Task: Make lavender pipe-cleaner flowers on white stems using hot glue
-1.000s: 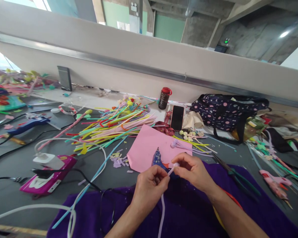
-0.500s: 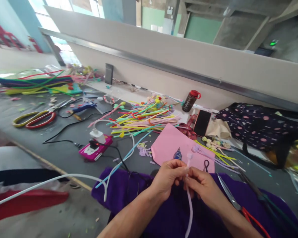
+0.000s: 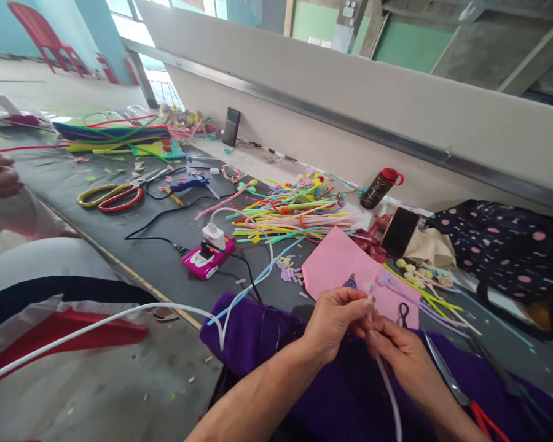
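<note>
My left hand [image 3: 335, 322] and my right hand [image 3: 399, 347] meet over the purple cloth [image 3: 249, 356] in front of me. Both pinch a pale lilac chenille stem [image 3: 391, 393], fingertips closed around its upper part. A small lilac tuft sticks up above my left fingers, too blurred to make out its shape. From my right hand the stem hangs down in a gentle curve. Just beyond lies a pink sheet [image 3: 328, 261] with lilac stems [image 3: 405, 294] on it. Scissors with red handles [image 3: 447, 371] rest beside my right wrist.
A bundle of coloured stems [image 3: 295, 215] fills the table's middle. Nearby are a magenta power strip [image 3: 207, 258] with cords, large scissors [image 3: 120, 196], a phone [image 3: 400, 232], a bottle [image 3: 378, 189] and a patterned bag [image 3: 511, 245]. Another person's hand [image 3: 0, 178] shows at far left.
My view has swung left, so the scene sits further right and another person's hand has appeared. Both my hands still pinch the lilac chenille stem.
</note>
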A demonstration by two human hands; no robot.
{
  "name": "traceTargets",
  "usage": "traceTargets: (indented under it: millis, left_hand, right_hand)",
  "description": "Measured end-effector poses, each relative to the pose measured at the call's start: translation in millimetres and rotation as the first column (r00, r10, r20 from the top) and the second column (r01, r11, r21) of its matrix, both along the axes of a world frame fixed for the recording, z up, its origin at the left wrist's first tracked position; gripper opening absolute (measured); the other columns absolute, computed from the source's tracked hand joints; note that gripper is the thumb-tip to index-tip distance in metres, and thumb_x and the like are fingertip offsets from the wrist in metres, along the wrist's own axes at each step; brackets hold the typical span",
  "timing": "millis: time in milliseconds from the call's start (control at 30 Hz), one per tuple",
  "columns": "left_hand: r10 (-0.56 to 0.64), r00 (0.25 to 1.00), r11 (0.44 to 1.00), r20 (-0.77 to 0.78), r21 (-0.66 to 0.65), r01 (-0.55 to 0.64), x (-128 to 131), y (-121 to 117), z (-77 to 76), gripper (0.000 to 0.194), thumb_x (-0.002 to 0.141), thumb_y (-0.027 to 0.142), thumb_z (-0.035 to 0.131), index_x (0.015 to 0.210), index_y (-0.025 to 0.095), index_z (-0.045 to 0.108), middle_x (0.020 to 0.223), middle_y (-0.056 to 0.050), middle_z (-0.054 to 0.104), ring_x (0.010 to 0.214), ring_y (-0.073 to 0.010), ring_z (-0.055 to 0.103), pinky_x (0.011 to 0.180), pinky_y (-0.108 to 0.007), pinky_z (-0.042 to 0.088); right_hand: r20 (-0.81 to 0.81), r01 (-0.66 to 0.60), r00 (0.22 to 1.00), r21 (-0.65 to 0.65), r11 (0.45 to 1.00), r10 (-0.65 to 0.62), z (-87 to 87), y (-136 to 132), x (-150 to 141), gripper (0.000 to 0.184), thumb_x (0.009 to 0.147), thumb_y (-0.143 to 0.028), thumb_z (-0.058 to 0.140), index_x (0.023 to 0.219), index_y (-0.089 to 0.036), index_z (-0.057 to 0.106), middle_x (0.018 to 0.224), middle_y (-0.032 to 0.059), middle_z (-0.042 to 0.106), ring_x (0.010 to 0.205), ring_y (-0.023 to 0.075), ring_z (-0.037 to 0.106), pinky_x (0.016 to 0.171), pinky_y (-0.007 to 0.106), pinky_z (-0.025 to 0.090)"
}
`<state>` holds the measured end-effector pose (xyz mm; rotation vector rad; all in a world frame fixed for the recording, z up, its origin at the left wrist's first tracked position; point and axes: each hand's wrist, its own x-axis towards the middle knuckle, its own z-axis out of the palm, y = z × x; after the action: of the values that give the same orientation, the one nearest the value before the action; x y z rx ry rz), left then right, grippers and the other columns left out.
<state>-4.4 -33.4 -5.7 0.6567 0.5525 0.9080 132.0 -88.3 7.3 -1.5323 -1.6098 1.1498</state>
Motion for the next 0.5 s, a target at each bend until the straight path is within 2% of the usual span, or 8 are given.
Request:
traceTargets:
  millis: [200, 333, 500]
  left_hand:
    - [0.012, 1.000, 1.000, -0.025, -0.006, -0.012, -1, 1, 1.2, 0.025, 0.068, 0.037, 0.067, 0.066, 0.013, 0.057, 0.061, -0.002, 0.062, 0.044, -0.0068, 0.051, 0.040, -0.017, 0.037]
    - [0.065, 0.997, 0.998, -0.037, -0.006, -0.065, -2, 5, 1.1, 0.028, 0.071, 0.039, 0.065, 0.065, 0.013, 0.056, 0.057, 0.001, 0.058, 0.039, -0.0034, 0.043, 0.039, -0.016, 0.035]
    - [0.070, 0.997, 0.994, 0.012, -0.090, -0.069, -4, 9, 0.7, 0.026, 0.069, 0.037, 0.067, 0.068, 0.013, 0.056, 0.061, 0.001, 0.059, 0.041, -0.0029, 0.043, 0.038, -0.014, 0.033]
  right_hand:
    - [-0.022, 0.015, 1.000, -0.037, 0.999, -0.016, -7.8, -6, -3, 0.033, 0.086, -0.045, 0.047, 0.066, -0.018, 0.049, 0.059, -0.0037, 0.041, 0.053, 0.0109, 0.038, 0.050, 0.022, 0.031]
    - [-0.110, 0.024, 0.993, -0.141, 0.990, -0.040, -19.0, -17, -10, 0.037, 0.084, -0.050, 0.046, 0.065, -0.018, 0.045, 0.053, -0.0056, 0.040, 0.045, 0.0084, 0.036, 0.043, 0.020, 0.030]
    - [-0.162, 0.005, 0.986, -0.238, 0.971, -0.045, -29.7, -41, -6, 0.038, 0.083, -0.052, 0.047, 0.067, -0.017, 0.047, 0.054, -0.0054, 0.043, 0.041, 0.0066, 0.038, 0.041, 0.018, 0.030]
